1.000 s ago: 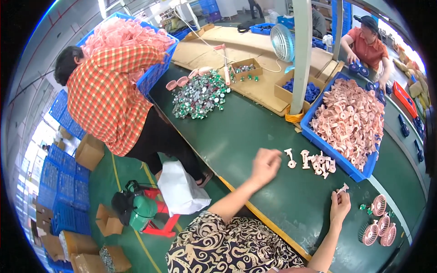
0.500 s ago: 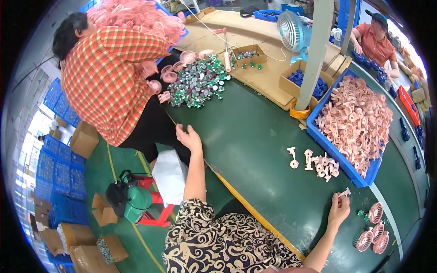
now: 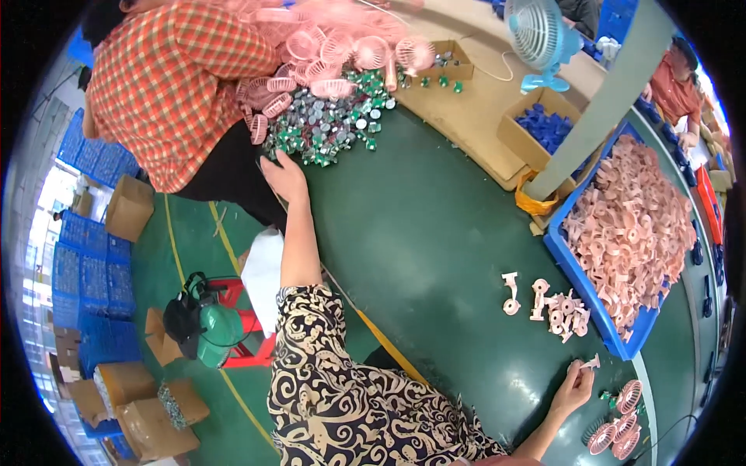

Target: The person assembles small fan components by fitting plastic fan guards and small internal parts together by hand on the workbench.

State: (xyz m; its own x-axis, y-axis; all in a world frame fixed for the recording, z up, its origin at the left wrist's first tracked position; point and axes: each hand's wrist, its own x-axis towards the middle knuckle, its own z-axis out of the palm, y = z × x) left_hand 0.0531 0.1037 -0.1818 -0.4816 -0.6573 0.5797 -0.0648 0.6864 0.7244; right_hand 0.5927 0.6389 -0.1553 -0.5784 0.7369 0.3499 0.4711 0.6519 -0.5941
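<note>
Firstly, one pale-pink stemmed part [image 3: 592, 363], lower right of the frame: pinched between thumb and fingertips of the right hand [image 3: 573, 388], over the green tabletop [image 3: 412, 217]. Left hand [image 3: 286, 177], upper left of the frame: outstretched, fingers extended and loosely parted, nothing seen held; placed just beside the lower edge of a heap of green-and-silver pieces [image 3: 326, 124], contact not to be told.

Pink round grilles [image 3: 369, 53], upper left: piled against that heap. Co-worker in a checked shirt [image 3: 163, 93], upper left: positioned near the left hand. Cluster of small pink parts [image 3: 567, 314], right of centre: laid loose beside a blue crate [image 3: 579, 283] heaped with similar parts. Pink fan housings [image 3: 625, 427], lower right: grouped near the right hand.

Risks, as judged: small pieces could be swept off the nearby table edge by a hasty grab; grilles could be toppled if the heap is disturbed; the left hand could be bumped by the co-worker; the pinched part could be dropped through a slackened grip.

Writing: no brand, label or lettering can be read.
</note>
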